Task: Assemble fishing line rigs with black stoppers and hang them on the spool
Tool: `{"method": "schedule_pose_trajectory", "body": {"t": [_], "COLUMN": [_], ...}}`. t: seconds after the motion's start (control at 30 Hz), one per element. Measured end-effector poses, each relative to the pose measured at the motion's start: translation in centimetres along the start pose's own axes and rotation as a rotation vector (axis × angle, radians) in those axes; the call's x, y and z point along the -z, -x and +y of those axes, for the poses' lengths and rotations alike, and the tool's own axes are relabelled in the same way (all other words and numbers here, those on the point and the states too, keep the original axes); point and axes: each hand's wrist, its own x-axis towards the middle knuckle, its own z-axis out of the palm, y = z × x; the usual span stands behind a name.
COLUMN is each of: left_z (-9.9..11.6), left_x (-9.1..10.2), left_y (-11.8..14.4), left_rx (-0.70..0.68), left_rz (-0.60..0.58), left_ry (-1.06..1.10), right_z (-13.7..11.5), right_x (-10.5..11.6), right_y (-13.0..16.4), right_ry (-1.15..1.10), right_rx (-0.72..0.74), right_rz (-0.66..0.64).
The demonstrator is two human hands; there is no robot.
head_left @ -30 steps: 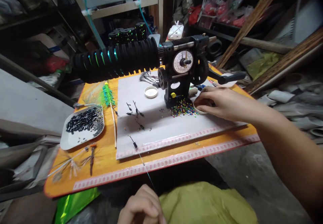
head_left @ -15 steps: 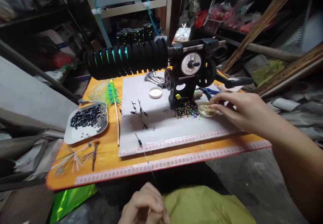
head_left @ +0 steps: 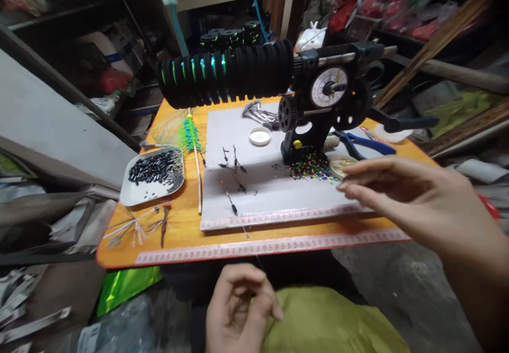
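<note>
My left hand point(head_left: 238, 310) is low, in front of the table edge, its fingers pinched on a thin line point(head_left: 243, 228). The line runs up onto the white mat point(head_left: 274, 194) to a small black piece point(head_left: 233, 208). My right hand point(head_left: 401, 194) hovers above the mat's right end with its fingertips pressed together; anything between them is too small to see. Just beyond those fingertips sit a small round dish of gold bits point(head_left: 341, 165) and a pile of coloured beads point(head_left: 310, 169).
A black hand-crank winder with a dial point(head_left: 328, 90) carries a row of black foam spools point(head_left: 226, 74) over the orange table point(head_left: 178, 239). Also there: a tray of black tubes point(head_left: 153, 175), a white cap point(head_left: 260, 135), blue pliers point(head_left: 368, 142), a green-feathered stick point(head_left: 191, 134). A yellow-green cloth point(head_left: 330, 321) covers my lap.
My right hand has lifted off the dish of gold bits and drawn back toward me, fingertips pinched. The left hand stays low on the line. The camera has shifted left.
</note>
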Motion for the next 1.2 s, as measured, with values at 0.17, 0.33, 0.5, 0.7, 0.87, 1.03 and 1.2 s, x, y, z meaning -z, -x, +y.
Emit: {"method": "schedule_pose_trajectory", "body": {"t": [0.17,0.33,0.5,0.7,0.87,1.03,1.2], "left_z": [0.0,-0.7,-0.3,-0.4,-0.8,-0.8,-0.9], "left_x": [-1.3,-0.9,-0.7,-0.6,-0.3,-0.3,-0.3], "left_y": [-0.4,-0.6,-0.8,-0.7,-0.6,-0.4,-0.7], "left_rx": [0.071,0.092,0.089,0.1,0.109,0.088,0.081], "left_rz": [-0.003,-0.05,-0.058,-0.07,-0.068,-0.05,-0.014], "left_ry": [0.083,0.142,0.186,0.242,0.256,0.24,0.173], "right_z": [-2.0,-2.9,-3.5,-3.9,-3.9,-4.0,-3.4], "right_x": [-3.6,-6.0,-7.0,-7.4,-7.3,-7.3,-6.5], "right_y": [3.7,5.6,5.8,6.0,6.1,6.0,6.5], "right_ry": [-0.356,-0.452,-0.521,-0.535,-0.526,-0.497,-0.246], "right_rx": [-0.268,-0.267,-0.29,-0.334,-0.267,-0.204,0.118], "right_rz": [-0.142,-0.267,-0.414,-0.377,-0.413,-0.431,-0.399]}}
